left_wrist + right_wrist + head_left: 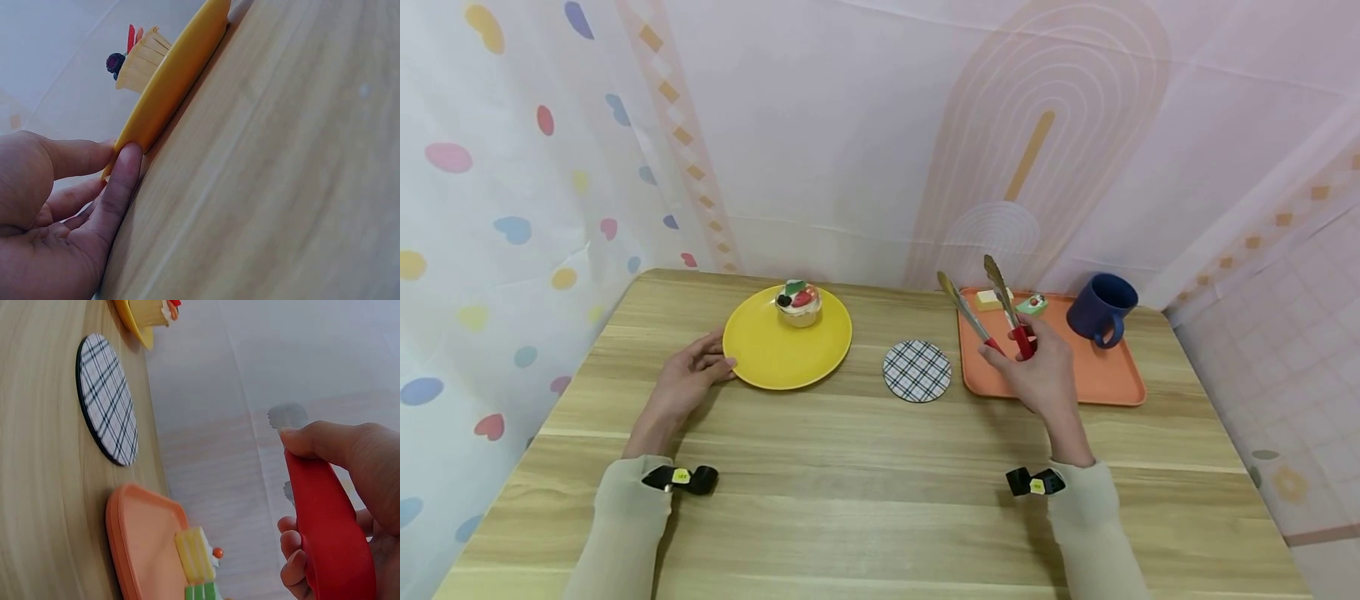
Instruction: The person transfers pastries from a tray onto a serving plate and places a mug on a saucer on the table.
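My left hand (681, 383) pinches the near left rim of a yellow plate (775, 358) lying on the table. Toward the plate's back stands a cupcake (798, 307) topped with berries and a green leaf. In my right hand (1043, 371) are metal tongs (1003, 292) with red handles (325, 531), their arms spread apart and nothing between the tips. The tongs hover over the left part of an orange tray (1101, 379). A yellow cake slice (195, 553) and a small green piece (1032, 305) lie at the tray's back.
A dark blue mug (1096, 310) occupies the tray's back right corner. Between plate and tray lies a round plaid coaster (917, 372). Behind the wooden table (850, 492) hangs a patterned curtain (835, 125), close to its back edge.
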A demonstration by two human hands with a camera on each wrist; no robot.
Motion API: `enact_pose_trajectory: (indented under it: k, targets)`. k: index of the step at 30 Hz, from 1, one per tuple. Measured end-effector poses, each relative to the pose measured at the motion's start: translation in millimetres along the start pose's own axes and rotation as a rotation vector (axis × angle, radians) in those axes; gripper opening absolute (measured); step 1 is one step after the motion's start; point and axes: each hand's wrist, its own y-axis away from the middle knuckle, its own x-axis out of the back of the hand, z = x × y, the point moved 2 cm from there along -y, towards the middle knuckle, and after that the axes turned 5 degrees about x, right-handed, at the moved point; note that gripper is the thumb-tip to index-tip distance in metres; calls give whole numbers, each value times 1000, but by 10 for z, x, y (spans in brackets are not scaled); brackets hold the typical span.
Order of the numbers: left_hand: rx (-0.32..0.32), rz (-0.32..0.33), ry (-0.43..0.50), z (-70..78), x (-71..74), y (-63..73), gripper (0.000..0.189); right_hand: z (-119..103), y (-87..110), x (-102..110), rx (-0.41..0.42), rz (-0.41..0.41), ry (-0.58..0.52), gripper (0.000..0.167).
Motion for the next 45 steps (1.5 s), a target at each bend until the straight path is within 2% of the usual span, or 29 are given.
enact_pose_trajectory:
  k: [26,32,45]
  targets:
    - [9,0,5,-4,-1,8,67,423,-19,159,-112,39,44,69]
    - [7,2,8,-8,-5,-3,65,493,-20,181,-114,56,59,73]
    - [-5,-2,14,-19,4,-1,65,633,-21,224,-224,18,68,83]
